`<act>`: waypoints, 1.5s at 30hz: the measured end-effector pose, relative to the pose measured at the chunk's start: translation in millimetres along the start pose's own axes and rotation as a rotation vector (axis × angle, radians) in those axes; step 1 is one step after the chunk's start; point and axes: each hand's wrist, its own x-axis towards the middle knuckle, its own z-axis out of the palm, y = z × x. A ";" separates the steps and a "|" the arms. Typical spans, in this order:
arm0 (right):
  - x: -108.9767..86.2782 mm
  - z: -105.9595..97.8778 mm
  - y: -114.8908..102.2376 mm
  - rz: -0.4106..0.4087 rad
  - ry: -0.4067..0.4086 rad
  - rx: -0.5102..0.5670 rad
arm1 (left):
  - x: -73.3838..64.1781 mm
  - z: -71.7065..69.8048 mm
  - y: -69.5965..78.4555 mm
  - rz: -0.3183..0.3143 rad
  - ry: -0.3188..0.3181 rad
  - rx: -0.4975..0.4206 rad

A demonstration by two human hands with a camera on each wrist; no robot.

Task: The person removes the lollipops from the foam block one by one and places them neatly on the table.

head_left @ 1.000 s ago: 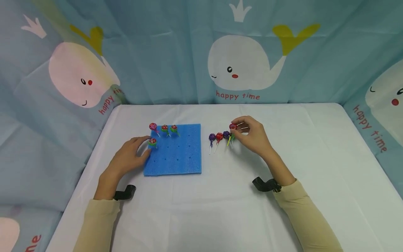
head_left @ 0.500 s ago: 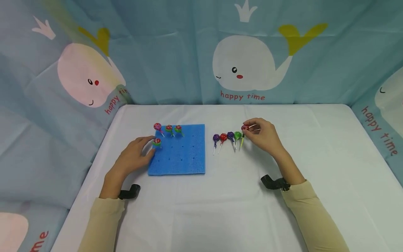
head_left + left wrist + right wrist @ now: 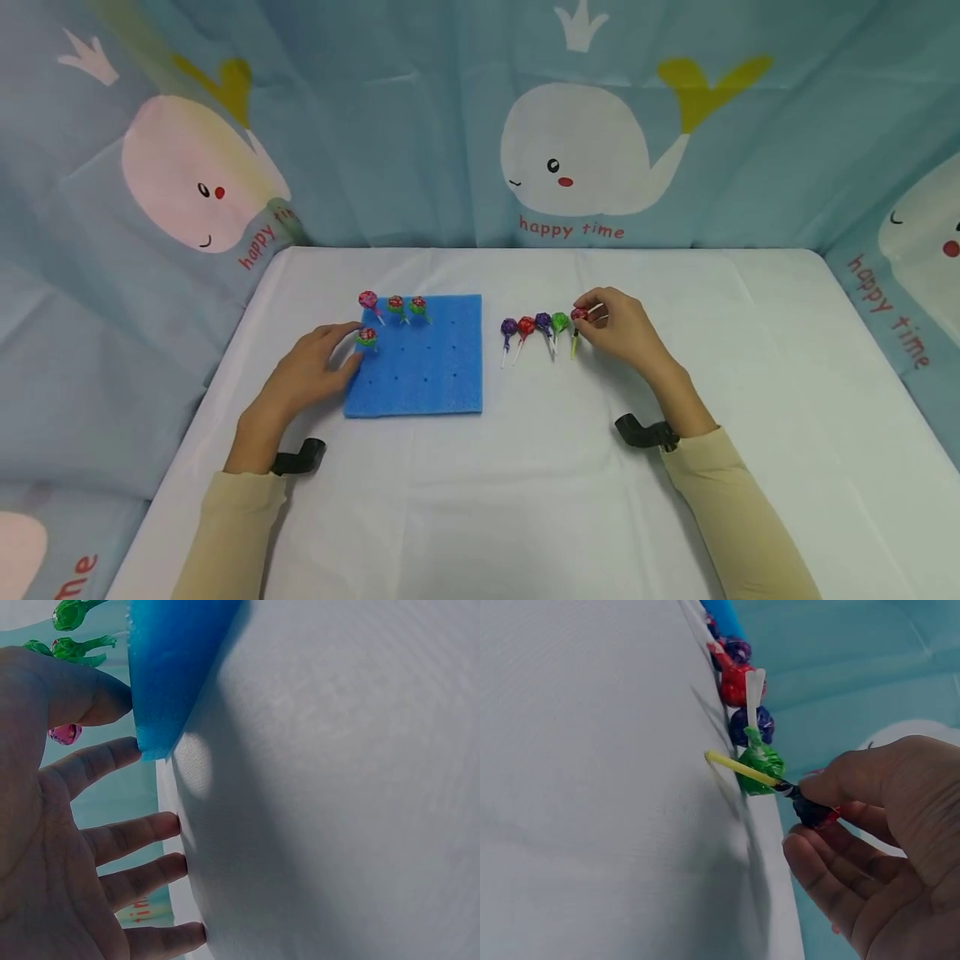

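Observation:
My right hand (image 3: 618, 329) pinches a dark red lollipop (image 3: 817, 814) by its wrapped head, its yellow stick (image 3: 742, 769) pointing towards the near side. Just left of it lie a green lollipop (image 3: 559, 322), a purple lollipop (image 3: 543, 321), a red lollipop (image 3: 527, 326) and another purple lollipop (image 3: 508, 327) in a row. At the left, my left hand (image 3: 307, 371) touches the edge of a blue foam board (image 3: 412, 396) with thumb and index finger, the others extended in the left wrist view. Several lollipops stand in the board, among them a pink one (image 3: 367, 299) at its far-left corner.
A white cloth (image 3: 480, 508) covers the table. Small holes in rows mark the foam board. Behind the table hangs a blue curtain (image 3: 420, 167) with whale prints. Each wrist wears a black camera mount, such as the right one (image 3: 641, 432).
My right hand has moved rightwards and lower with the dark red lollipop, from over the green one to its right side. The left hand stays at the board's edge; the head view shifts slightly.

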 end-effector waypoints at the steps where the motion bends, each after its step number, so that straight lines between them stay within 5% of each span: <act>1: -0.7 0.7 1.1 -0.001 -0.001 -0.006 | 0.2 0.8 0.1 0.000 -0.002 0.001; 33: 1.3 17.2 8.3 -0.038 0.026 -0.092 | 0.0 2.5 2.7 0.004 0.017 0.014; 45: -4.7 8.7 -5.4 -0.002 -0.077 -0.156 | -0.3 2.5 0.5 -0.010 -0.002 0.011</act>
